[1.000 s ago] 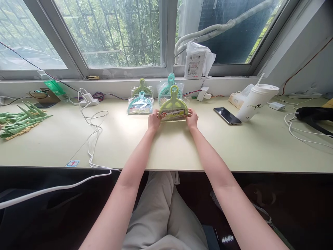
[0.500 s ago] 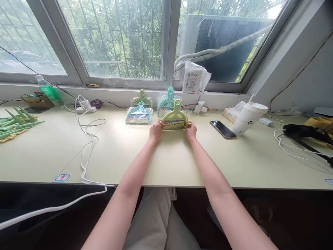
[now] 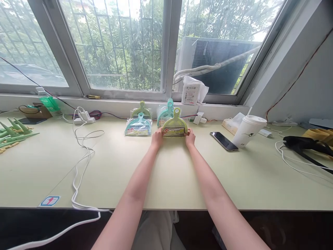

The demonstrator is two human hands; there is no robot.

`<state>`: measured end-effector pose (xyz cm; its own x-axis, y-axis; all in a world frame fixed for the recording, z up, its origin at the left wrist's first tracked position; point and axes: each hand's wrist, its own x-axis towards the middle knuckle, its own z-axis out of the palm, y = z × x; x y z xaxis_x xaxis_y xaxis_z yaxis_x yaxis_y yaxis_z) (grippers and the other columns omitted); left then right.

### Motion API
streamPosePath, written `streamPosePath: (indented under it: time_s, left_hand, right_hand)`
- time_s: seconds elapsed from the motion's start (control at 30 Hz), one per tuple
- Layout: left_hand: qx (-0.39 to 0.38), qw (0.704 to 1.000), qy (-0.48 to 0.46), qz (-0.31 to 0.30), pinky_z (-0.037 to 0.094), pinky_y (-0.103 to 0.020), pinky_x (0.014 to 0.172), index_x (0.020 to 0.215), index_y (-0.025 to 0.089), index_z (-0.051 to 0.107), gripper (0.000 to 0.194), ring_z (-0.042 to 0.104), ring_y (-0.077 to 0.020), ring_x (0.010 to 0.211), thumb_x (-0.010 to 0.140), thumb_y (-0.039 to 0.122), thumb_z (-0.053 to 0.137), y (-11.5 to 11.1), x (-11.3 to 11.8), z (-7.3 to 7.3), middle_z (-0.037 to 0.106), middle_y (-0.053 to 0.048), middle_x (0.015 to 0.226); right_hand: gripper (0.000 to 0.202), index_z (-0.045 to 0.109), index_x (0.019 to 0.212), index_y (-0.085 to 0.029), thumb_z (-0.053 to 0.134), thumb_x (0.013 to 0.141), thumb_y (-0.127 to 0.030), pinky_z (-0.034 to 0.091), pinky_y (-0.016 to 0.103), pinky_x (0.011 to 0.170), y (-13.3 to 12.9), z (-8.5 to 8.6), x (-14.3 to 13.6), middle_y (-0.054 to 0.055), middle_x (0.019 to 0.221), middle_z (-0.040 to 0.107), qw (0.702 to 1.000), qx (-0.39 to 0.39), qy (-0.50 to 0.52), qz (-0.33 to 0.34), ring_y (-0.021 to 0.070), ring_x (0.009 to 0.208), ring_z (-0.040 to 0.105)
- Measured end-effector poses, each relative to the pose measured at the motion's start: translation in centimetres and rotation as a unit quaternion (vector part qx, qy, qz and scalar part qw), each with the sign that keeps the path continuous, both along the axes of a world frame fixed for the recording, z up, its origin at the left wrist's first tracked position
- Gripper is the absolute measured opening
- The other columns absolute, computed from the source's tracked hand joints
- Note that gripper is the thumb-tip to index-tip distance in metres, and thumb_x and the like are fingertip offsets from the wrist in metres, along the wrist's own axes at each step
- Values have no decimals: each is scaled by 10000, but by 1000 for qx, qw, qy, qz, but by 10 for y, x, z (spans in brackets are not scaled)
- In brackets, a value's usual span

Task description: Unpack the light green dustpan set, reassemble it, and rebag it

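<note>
A yellow-green dustpan set [image 3: 174,124] in clear wrap stands upright on the pale desk [image 3: 171,173], handle upward. My left hand [image 3: 157,138] grips its left lower edge, and my right hand [image 3: 190,137] grips the right one. Right behind it, partly hidden, is a teal dustpan set [image 3: 166,111]. Left of my left hand stands a light blue dustpan set [image 3: 138,125], with an olive green one [image 3: 142,108] behind it.
To the right lie a black phone [image 3: 224,141], a white cup [image 3: 249,131] and a tissue pack [image 3: 232,123]. White cables [image 3: 87,152] cross the desk at left, near green pointed pieces [image 3: 18,133]. A paper packet [image 3: 191,91] sits on the sill.
The view has tilted up, so the desk and everything on it appear lower. Both hands still hold the yellow-green dustpan set, which now sits slightly closer to the teal one.
</note>
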<state>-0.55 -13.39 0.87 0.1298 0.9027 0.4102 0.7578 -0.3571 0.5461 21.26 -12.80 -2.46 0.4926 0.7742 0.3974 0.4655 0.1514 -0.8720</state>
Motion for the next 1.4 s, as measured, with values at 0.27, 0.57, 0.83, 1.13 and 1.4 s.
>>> streamPosePath:
  time_s: [0.27,0.57,0.83,1.13,1.4]
  left_hand:
    - [-28,998,46,18,478,-344,795,1076,165,587,180,662,-281,1002,966,188,447,19,8,-1,682,-155,1095]
    - [-43,999,32,9,427,-356,1042,931,147,614,230,478,-269,1352,989,259,422,44,14,-10,482,-186,1456]
    - [-47,999,5,22,264,-454,1192,901,151,610,230,114,-301,1529,970,254,416,60,14,-15,214,-133,1634]
    - [-30,997,7,76,336,-444,1145,948,144,642,231,316,-310,1461,947,223,425,69,12,-15,267,-139,1606]
    - [-58,994,39,79,426,-370,1025,1096,148,580,304,513,-269,1299,932,93,330,80,10,-14,382,-163,1538]
  right_hand:
    - [241,503,911,-247,457,696,-147,437,303,819,16,-2,3,58,1022,661,999,10,-22,-40,215,948,604]
    - [311,513,1000,-232,404,742,-98,430,279,844,27,1,4,70,1120,614,997,-37,-33,-64,193,993,588]
    - [335,502,1012,-205,394,730,-60,448,326,950,38,4,3,125,1271,518,997,-36,-39,-50,203,1103,590]
    - [321,472,985,-215,390,727,-45,408,385,1042,56,3,3,127,1367,512,999,-31,-40,-2,215,1301,471]
    - [243,421,966,-247,420,797,-74,468,385,806,62,5,-1,38,850,570,995,-66,-80,13,226,790,555]
